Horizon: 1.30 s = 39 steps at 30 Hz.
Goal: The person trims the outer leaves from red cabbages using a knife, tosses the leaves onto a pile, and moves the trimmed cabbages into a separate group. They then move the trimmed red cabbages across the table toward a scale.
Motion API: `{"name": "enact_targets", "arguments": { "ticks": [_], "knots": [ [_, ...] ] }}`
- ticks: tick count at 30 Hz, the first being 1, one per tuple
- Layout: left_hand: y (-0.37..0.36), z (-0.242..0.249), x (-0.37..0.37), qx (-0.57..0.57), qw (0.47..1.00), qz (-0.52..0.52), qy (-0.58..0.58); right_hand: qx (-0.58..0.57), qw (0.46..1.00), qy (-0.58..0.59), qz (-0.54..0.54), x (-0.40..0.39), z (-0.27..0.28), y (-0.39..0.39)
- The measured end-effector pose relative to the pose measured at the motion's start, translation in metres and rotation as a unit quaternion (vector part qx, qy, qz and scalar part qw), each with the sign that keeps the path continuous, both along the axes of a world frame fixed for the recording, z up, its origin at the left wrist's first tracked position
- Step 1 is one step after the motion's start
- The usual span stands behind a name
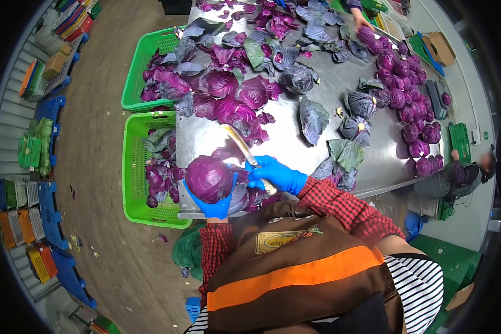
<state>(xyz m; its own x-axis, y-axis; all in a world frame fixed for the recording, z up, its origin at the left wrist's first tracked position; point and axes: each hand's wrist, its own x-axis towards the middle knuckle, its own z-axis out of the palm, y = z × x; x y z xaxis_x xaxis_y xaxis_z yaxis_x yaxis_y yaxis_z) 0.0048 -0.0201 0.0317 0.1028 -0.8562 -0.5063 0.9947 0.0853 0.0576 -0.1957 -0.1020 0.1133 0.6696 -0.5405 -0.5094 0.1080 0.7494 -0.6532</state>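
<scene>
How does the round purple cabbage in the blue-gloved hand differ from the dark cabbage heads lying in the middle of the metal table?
The round purple cabbage is smooth, bright and held off the table by the left hand. The dark cabbage heads lie loose, wrapped in dull grey-green outer leaves, pale stalk ends showing. Both are red cabbage.

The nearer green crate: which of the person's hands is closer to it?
Left. The left hand cups the red cabbage at the table edge just beside the green crate; the right hand, gripping the knife, is farther over the table.
</scene>
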Motion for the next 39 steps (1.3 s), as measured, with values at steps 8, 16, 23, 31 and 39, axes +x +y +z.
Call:
{"name": "enact_targets", "arguments": {
  "ticks": [8,16,23,31,39],
  "knots": [
    [-0.002,0.002,0.004,-0.027,0.991,0.027,0.125,-0.233,0.958,0.13,-0.105,-0.004,-0.036,-0.01],
    [0.001,-0.002,-0.002,-0.059,0.737,-0.116,-0.663,-0.59,0.793,0.139,0.06,0.03,0.02,-0.024],
    [-0.001,0.037,0.0,0.0,0.993,-0.114,-0.025,-0.571,0.811,0.104,0.073,0.023,0.008,-0.029],
    [-0.024,0.033,-0.02,0.015,0.903,-0.1,-0.418,-0.226,0.958,0.069,0.164,-0.017,0.018,-0.01],
    [-0.02,0.04,-0.006,0.001,0.997,-0.042,-0.059,-0.1,0.977,0.181,-0.044,-0.054,-0.021,0.0]
  ]
}}
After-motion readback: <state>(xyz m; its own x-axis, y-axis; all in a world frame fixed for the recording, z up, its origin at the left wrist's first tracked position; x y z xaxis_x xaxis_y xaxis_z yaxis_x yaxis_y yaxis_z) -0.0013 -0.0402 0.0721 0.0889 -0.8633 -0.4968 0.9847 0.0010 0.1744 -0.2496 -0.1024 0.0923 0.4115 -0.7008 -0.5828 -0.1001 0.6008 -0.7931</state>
